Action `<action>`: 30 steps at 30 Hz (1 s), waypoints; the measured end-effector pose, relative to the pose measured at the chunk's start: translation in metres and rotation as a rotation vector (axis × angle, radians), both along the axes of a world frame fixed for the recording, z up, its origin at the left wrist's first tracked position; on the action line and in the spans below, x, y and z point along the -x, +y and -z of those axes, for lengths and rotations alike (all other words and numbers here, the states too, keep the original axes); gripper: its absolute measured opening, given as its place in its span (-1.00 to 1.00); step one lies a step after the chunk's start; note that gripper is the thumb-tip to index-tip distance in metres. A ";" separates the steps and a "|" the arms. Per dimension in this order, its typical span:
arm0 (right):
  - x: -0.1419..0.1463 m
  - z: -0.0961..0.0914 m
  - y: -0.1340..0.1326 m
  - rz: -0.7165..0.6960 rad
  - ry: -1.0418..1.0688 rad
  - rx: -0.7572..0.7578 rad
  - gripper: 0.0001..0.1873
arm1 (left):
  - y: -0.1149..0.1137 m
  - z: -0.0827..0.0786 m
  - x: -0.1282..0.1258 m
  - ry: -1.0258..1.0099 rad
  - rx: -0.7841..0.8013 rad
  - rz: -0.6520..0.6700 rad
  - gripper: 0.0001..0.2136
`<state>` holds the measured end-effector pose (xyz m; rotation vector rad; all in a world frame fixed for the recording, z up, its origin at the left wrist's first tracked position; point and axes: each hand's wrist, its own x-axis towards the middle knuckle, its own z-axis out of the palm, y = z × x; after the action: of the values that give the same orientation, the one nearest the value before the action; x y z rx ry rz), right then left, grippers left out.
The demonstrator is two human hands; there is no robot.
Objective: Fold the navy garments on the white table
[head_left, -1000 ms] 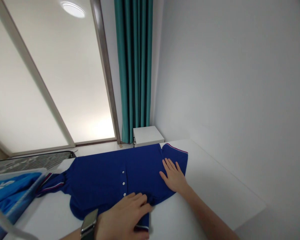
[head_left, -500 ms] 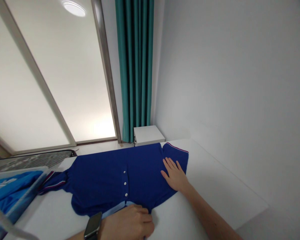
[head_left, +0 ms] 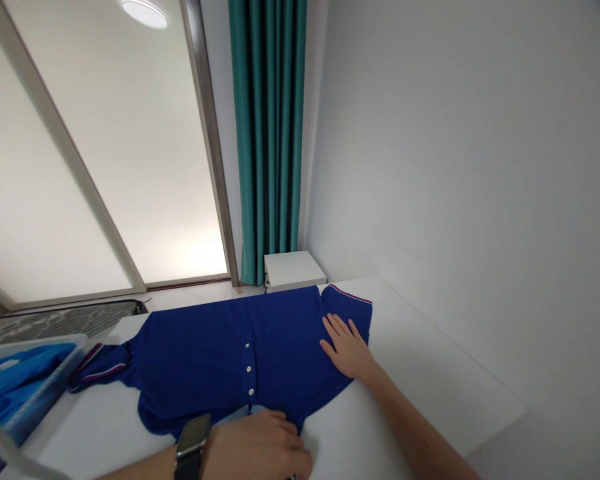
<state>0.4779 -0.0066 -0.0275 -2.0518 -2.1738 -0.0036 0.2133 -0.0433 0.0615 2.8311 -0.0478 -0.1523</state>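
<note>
A dark blue polo shirt (head_left: 215, 353) lies spread on the white table (head_left: 420, 373), its white buttons facing up and striped cuffs at both sleeve ends. My right hand (head_left: 347, 350) rests flat with fingers apart on the shirt's right shoulder, next to the right sleeve. Near the bottom edge of the view, my left hand (head_left: 260, 450), with a watch on its wrist, is closed on the shirt's collar, where a light blue lining shows.
A clear bin (head_left: 25, 400) with light blue cloth stands at the table's left edge. Beyond the table are a small white cabinet (head_left: 293, 270), a teal curtain (head_left: 265, 133), a frosted sliding door and a white wall on the right.
My left hand slid back toward me, from lying over the collar to closing on it, and the light blue lining came into view. My right hand stayed flat on the shoulder.
</note>
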 end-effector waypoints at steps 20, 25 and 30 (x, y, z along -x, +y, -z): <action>-0.010 -0.002 0.006 0.021 0.039 -0.011 -0.39 | 0.003 0.008 -0.028 0.072 -0.108 -0.487 -0.78; -0.011 -0.008 0.001 0.060 0.030 -0.056 -0.42 | 0.007 0.010 -0.020 0.021 -0.048 -0.409 -0.85; 0.010 -0.023 -0.020 -0.139 0.166 -0.153 -0.50 | 0.008 0.014 -0.018 0.005 0.065 -0.539 -0.77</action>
<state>0.4677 -0.0270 -0.0047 -1.7515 -2.1375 0.0149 0.2315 -0.0351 0.0476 2.6657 0.6887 -0.0350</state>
